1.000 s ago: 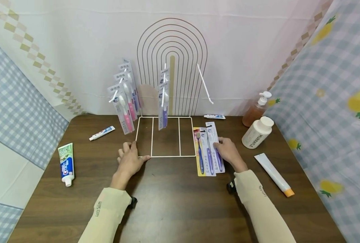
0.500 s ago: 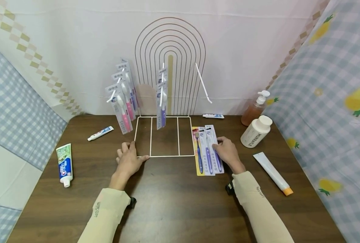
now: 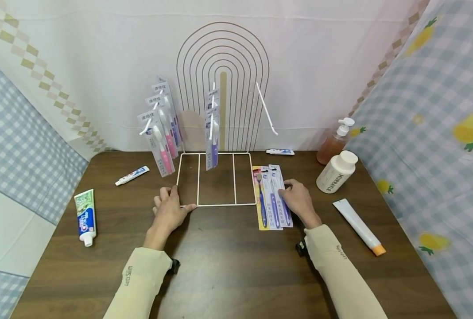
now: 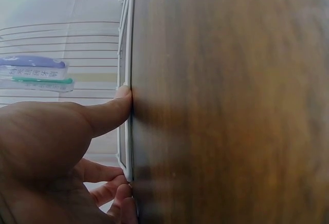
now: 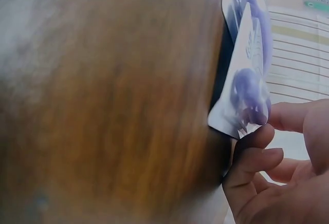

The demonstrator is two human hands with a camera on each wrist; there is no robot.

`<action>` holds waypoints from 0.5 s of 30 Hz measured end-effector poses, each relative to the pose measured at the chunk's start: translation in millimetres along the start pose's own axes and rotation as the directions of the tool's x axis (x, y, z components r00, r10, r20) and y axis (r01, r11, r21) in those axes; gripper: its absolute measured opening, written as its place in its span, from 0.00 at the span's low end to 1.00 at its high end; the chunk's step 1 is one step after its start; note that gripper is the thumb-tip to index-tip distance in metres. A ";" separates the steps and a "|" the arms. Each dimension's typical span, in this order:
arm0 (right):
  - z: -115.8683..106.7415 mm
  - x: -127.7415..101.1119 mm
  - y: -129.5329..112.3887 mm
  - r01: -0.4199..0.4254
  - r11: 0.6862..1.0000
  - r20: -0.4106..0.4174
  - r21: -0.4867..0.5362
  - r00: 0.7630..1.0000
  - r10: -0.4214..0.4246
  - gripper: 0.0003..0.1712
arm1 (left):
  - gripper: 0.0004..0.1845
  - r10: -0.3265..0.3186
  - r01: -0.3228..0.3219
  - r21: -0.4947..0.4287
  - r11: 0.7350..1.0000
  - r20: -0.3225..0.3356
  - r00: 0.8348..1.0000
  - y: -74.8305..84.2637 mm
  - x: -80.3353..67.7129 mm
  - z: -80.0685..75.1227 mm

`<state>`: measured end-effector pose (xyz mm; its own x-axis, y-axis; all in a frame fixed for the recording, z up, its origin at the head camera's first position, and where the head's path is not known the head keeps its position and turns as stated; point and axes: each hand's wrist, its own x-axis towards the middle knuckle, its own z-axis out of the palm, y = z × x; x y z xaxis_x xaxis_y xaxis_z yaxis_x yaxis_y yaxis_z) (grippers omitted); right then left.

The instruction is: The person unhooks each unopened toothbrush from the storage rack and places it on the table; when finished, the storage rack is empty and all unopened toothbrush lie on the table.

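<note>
My left hand [image 3: 168, 212] holds the front-left corner of a white wire rack [image 3: 216, 205], thumb on the front bar and fingers by the side bar. At the rack's right, my right hand [image 3: 298, 199] pinches the edge of a packaged purple toothbrush [image 3: 279, 195]; in the right wrist view that purple toothbrush [image 5: 249, 95] has its near edge slightly raised. It overlaps another packaged purple toothbrush [image 3: 273, 206], beside a yellow-backed packaged blue toothbrush [image 3: 261, 201]. Packaged pink toothbrushes [image 3: 162, 148] hang on the rack's left hook, purple ones [image 3: 212, 141] on its middle hook. The right hook [image 3: 266, 108] is bare.
Small toothpaste tubes lie left [image 3: 132, 175] and at the back [image 3: 280, 152]. A large toothpaste tube [image 3: 86, 215] is far left. On the right stand a pump bottle [image 3: 333, 146] and a white bottle [image 3: 336, 173], with a white orange-capped tube [image 3: 358, 226] nearer the front.
My right hand has slid the outer packaged toothbrush slightly nearer and to the left, against the others. The left hand stays on the rack's corner.
</note>
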<state>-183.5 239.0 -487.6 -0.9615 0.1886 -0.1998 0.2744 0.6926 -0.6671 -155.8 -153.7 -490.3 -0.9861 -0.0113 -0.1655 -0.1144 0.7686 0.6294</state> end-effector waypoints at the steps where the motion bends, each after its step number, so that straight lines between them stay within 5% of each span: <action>1: 0.1 0.2 -0.4 -0.001 1.000 0.001 0.000 1.000 0.001 0.31 | 0.54 -0.001 0.001 -0.002 1.000 0.000 1.000 -0.3 -0.1 -0.2; 10: 1.9 0.3 -8.1 -0.021 0.999 0.013 -0.045 1.000 0.022 0.33 | 0.54 -0.005 0.005 0.001 1.000 0.000 1.000 -0.9 -0.3 -0.5; 15: 6.3 -3.3 -32.5 0.010 0.997 -0.044 -0.074 0.999 -0.013 0.37 | 0.54 0.002 -0.002 0.002 1.000 -0.013 1.000 -0.6 0.5 1.8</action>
<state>-189.2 211.5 -469.7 -0.9646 0.2098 -0.1596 0.2634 0.7441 -0.6140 -155.9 -153.0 -492.1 -0.9879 -0.0178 -0.1542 -0.1120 0.7697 0.6285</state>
